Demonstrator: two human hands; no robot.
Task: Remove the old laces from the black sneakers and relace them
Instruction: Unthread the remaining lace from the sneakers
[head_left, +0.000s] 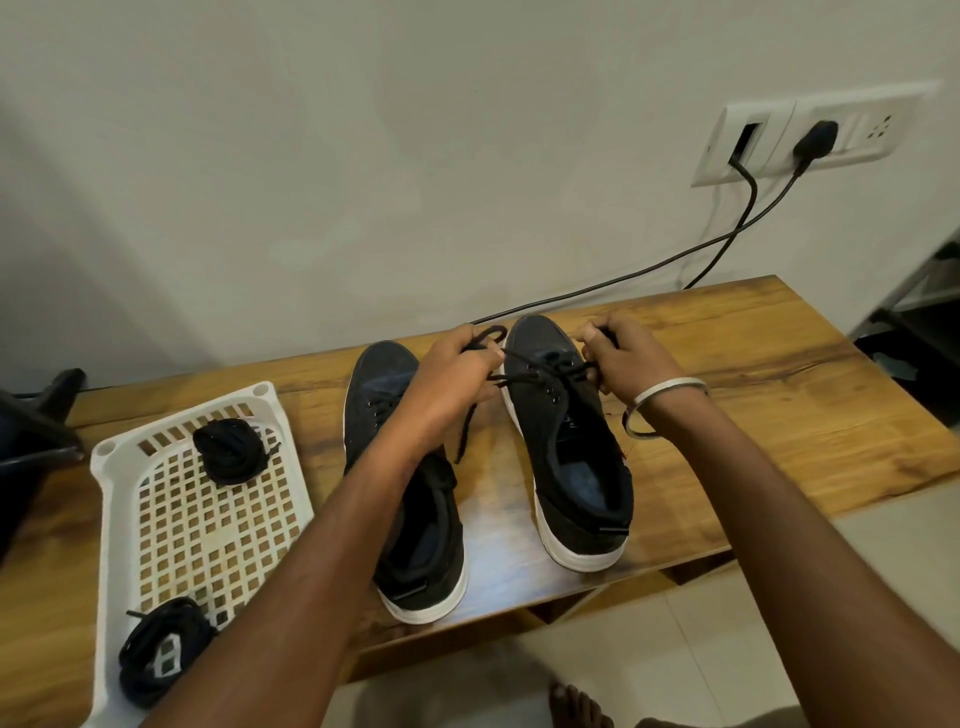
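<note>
Two black sneakers with white soles stand side by side on the wooden table (779, 395), toes toward the wall. The right sneaker (566, 441) has a black lace (540, 370) running through its front eyelets. My left hand (457, 374) is shut on one end of that lace, which loops above the fingers and dangles below. My right hand (618, 353) pinches the other end at the shoe's right side. The left sneaker (410, 499) lies partly under my left forearm.
A white perforated tray (208, 519) sits at the left, holding two coiled black lace bundles (231, 457) (161, 649). Black cables (675, 260) run from the wall socket (810, 135) down to the table's back edge. A dark object (36, 431) stands far left.
</note>
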